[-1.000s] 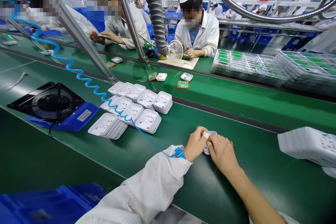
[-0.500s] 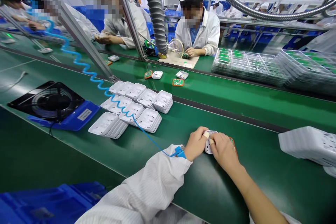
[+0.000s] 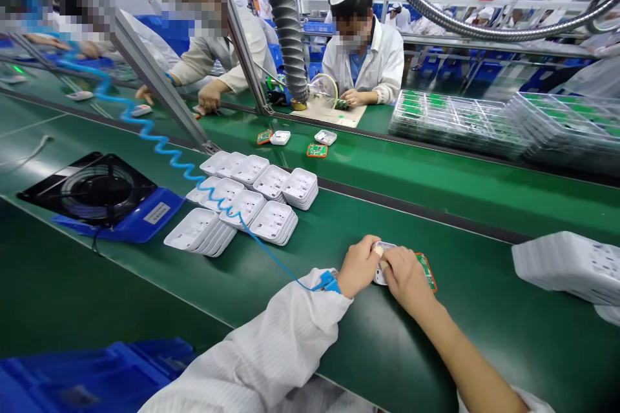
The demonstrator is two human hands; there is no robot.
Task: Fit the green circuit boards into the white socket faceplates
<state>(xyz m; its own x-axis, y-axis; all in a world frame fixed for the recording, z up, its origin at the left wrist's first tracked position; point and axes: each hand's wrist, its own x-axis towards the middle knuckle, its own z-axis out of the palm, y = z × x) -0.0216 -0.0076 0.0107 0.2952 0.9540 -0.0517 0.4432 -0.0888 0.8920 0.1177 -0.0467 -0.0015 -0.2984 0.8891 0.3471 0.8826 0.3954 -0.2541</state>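
My left hand point(image 3: 358, 266) is closed on the left edge of a white plastic housing point(image 3: 380, 276) on the green bench. A blue wrist strap point(image 3: 329, 281) circles that wrist. Over the same housing bends my right hand point(image 3: 407, 272), its thumb pressed down inside the shell and its fingers curled along the right side. Pale covers sit on both thumbs. Whatever lies under the thumbs is hidden. Just right of the housing, partly behind my right hand, is a green circuit board point(image 3: 426, 270) with an orange edge.
Stacks of white housings point(image 3: 272, 219) stand left on the bench, beside a black fan point(image 3: 99, 187). Another stack point(image 3: 564, 264) is at the right. Across a dark rail runs the belt point(image 3: 436, 168), carrying housings and boards. A blue coiled cord point(image 3: 194, 174) crosses to my wrist. Co-workers sit opposite.
My hands and the housing have shifted very slightly left, and more of the orange-edged board shows. Parts on the belt have moved left. A co-worker's hands have come down to the belt.
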